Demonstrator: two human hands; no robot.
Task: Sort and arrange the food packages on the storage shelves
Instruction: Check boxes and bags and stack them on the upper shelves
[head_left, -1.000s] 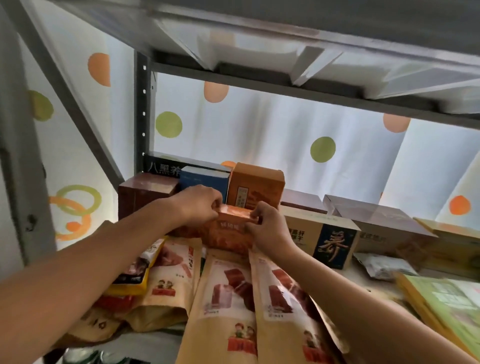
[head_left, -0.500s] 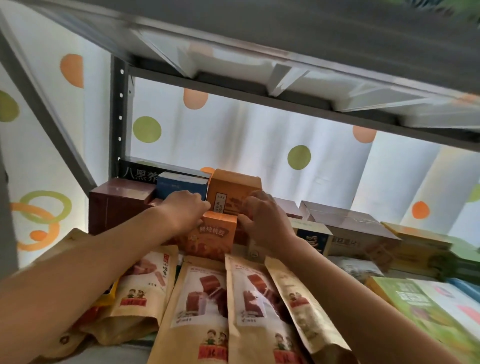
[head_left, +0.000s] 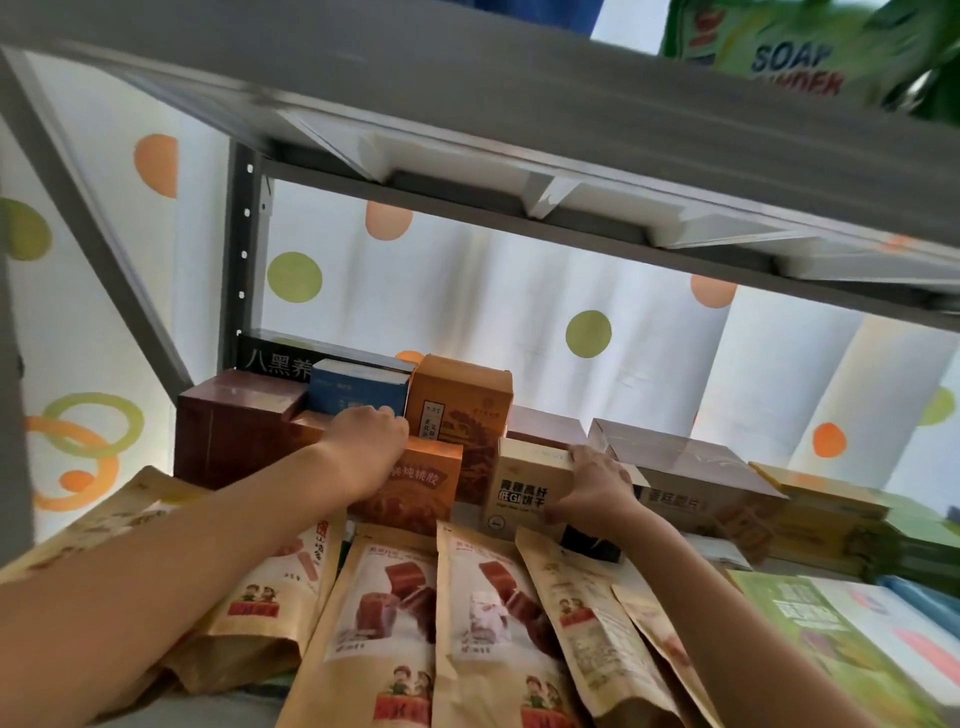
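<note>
Shelf (head_left: 519, 93), three tan pouches (head_left: 379, 613), two hands (head_left: 363, 457)

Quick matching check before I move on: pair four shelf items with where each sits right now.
Items:
1. blue box
2. cream biscuit box
3. kraft snack pouches
4. soap powder bag

Places:
A. on the shelf above
B. lying along the front edge
C. gripped by the right hand
D. back row, just behind the left hand

Pairs: 1-D, 2-C, 3-B, 4-A
</note>
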